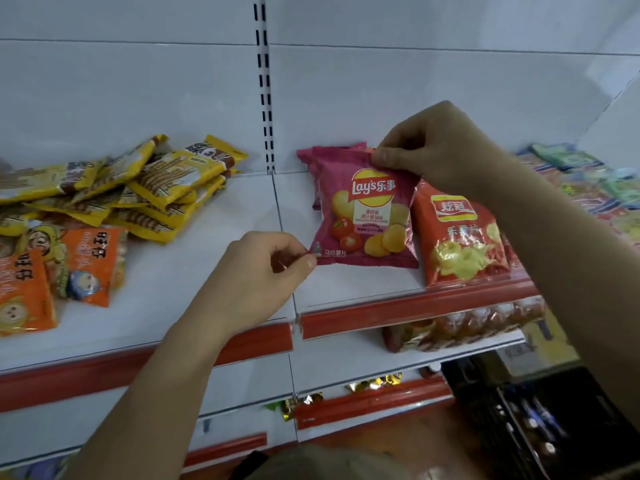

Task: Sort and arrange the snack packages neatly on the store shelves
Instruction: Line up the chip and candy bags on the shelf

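The left hand [268, 268] pinches the lower-left corner of a magenta foil Lay's chip bag [363, 209], the right hand [429, 147] its top edge at 1 o'clock. The bag stands on the white metal shelf [221, 271], touching an orange-red crinkled chip bag [460, 237] at its 3 o'clock.

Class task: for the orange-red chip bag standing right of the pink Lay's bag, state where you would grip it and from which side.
Pinch the flat crimped top seam of the orange-red chip bag, coming from above. It stands upright, its left side crowded by the pink Lay's bag that the left hand and right hand are pinching.
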`<state>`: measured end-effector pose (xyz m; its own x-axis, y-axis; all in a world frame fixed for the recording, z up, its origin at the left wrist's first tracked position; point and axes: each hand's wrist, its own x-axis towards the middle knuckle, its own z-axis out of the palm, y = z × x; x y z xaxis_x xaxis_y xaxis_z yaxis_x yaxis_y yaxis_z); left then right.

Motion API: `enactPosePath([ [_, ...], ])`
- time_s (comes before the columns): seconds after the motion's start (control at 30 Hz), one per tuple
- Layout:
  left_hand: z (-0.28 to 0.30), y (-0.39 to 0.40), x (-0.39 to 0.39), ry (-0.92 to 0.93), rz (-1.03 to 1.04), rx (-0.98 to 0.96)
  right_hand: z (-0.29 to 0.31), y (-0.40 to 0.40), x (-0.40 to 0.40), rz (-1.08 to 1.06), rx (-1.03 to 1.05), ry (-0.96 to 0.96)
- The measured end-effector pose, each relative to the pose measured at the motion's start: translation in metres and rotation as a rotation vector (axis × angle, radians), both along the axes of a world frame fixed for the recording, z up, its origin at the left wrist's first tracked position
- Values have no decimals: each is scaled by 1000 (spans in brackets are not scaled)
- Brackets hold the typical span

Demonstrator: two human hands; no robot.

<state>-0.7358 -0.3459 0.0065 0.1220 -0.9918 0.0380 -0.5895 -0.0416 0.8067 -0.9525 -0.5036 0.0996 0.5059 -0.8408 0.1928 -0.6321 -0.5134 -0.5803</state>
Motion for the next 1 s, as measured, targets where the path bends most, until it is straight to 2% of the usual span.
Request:
enactPosePath([
  [0.13,3,-3,-15,-217,-2,-8,-7,-13,-3,35,22,72],
  [0.23,1,-4,-23,-303,-10,-8,-14,-18,-4,62,20,121],
  [0.53,-4,-2,-35,-304,40,-1,-36,-21,-14,92,26,119],
  [0.87,-8,11,-36,-325,13,31,-45,-7,-14,169,-149,77],
  [1.0,-8,13,-38,-343,21,17,-57,-10,-14,137,-201,90],
])
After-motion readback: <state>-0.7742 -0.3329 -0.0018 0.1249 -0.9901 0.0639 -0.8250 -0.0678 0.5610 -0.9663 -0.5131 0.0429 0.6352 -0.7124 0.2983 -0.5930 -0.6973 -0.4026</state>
